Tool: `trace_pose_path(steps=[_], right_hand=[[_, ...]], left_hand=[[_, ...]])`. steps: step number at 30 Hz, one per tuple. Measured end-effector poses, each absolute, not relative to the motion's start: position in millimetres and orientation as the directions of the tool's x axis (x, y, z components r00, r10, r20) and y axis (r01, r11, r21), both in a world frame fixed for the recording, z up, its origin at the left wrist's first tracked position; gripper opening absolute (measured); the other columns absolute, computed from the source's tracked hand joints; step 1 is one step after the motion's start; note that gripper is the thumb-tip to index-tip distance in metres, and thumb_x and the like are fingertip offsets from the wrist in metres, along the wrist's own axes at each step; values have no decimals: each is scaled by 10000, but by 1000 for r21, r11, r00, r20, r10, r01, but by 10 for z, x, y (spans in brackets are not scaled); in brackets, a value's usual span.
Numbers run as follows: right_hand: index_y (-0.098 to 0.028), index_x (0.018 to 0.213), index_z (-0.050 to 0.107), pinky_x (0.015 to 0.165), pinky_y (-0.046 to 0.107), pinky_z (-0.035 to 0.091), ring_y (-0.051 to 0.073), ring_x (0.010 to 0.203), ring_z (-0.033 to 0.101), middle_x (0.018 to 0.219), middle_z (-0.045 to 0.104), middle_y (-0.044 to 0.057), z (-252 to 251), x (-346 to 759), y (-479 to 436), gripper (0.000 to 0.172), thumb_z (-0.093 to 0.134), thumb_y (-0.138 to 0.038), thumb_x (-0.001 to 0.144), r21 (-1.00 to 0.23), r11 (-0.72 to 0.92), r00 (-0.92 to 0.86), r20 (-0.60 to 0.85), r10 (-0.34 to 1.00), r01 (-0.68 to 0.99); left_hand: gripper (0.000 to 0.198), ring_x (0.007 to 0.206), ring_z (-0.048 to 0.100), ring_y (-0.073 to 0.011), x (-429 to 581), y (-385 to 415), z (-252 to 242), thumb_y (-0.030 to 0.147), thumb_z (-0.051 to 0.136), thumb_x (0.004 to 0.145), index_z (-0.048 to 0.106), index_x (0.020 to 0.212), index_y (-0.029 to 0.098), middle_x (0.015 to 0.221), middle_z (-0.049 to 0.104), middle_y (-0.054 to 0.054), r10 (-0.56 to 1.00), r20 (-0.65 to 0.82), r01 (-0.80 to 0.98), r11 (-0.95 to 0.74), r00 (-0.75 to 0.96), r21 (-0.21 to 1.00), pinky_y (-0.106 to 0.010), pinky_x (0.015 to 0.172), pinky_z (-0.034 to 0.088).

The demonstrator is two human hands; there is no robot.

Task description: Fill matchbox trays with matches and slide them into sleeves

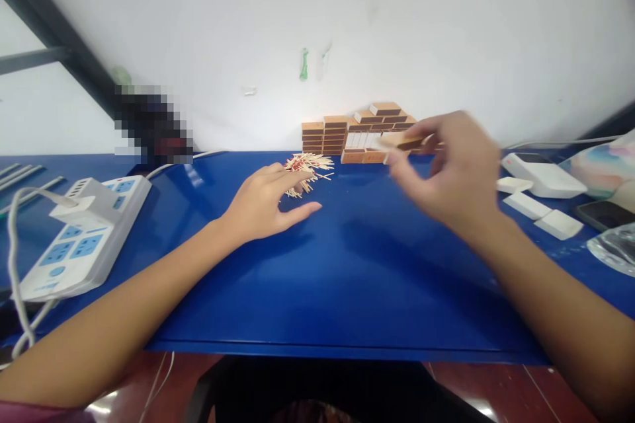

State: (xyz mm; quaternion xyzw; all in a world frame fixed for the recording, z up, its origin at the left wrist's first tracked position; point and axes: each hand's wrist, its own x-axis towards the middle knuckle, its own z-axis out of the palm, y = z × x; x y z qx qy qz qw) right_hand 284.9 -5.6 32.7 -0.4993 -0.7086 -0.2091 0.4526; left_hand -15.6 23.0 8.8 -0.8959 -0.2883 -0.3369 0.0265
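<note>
My right hand [449,168] is raised over the right side of the table, its thumb and fingers pinching a matchbox [399,140] that is blurred by motion. Behind that matchbox, several more matchboxes [335,135] are stacked against the wall, some standing on end in the middle. A loose heap of matchsticks [312,162] with red heads lies left of the stack. Over the near left side of this heap is my left hand [272,201], palm down, thumb apart from the stretched fingers. It partly covers the matchsticks; whether its fingertips touch them I cannot tell.
A white power strip [94,238] with a plugged-in cable lies on the left of the blue table [307,304]. Thin rods are at the far left. On the right are white boxes [543,175], smaller white pieces [560,223], a dark phone [605,215] and clear plastic [615,248].
</note>
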Motion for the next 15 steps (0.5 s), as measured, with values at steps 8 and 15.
trace_pose_path(steps=[8, 15], right_hand=[[-237, 981, 639, 788, 402, 493, 290, 973, 633, 984, 712, 115, -50, 2313, -245, 150, 588, -378, 987, -102, 584, -403, 629, 665, 806], [-232, 940, 652, 794, 401, 489, 253, 879, 610, 922, 695, 88, -85, 2385, -148, 176, 513, -297, 1026, -266, 600, -383, 565, 731, 754]], left_hand=[[231, 755, 682, -157, 8, 100, 53, 417, 707, 934, 786, 1021, 218, 892, 790, -16, 644, 487, 438, -762, 589, 477, -309, 716, 540], [159, 757, 648, -160, -71, 217, -36, 342, 709, 930, 769, 1002, 213, 832, 740, -12, 643, 486, 488, -766, 592, 419, -320, 739, 532]])
